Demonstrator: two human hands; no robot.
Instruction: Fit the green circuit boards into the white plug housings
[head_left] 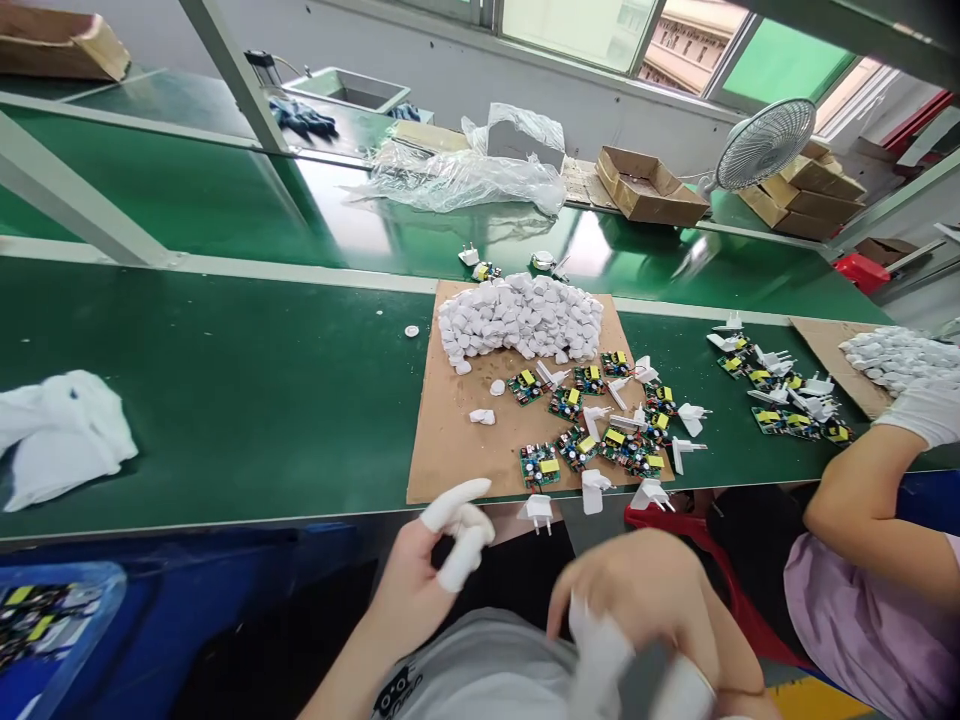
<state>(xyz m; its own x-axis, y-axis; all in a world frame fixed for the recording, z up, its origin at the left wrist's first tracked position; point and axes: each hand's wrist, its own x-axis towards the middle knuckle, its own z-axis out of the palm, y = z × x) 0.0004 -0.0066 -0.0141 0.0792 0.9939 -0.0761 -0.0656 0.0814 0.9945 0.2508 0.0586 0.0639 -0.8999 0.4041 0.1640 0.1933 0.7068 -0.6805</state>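
My left hand [431, 560] is raised just off the front edge of the bench, with white finger cots on several digits. Its fingers curve with a gap between them, and nothing shows in them. Blurred by motion, my right hand [641, 590] is low in front of my body. Something white and grey smears beneath it, and its fingers cannot be made out. Beyond both hands lies a cardboard sheet [442, 450]. On it are a heap of small white pieces [525, 315] and several green circuit boards [540, 465] wired to white plug housings [538, 510], some overhanging the edge.
At right, a co-worker's gloved hand [926, 410] is by another white heap [892, 355] and more boards [799, 420]. A white cloth [71, 430] lies left on the green bench [262, 400]. A blue bin [112, 590] holds boards. Behind stand an open carton [649, 190] and a fan [765, 145].
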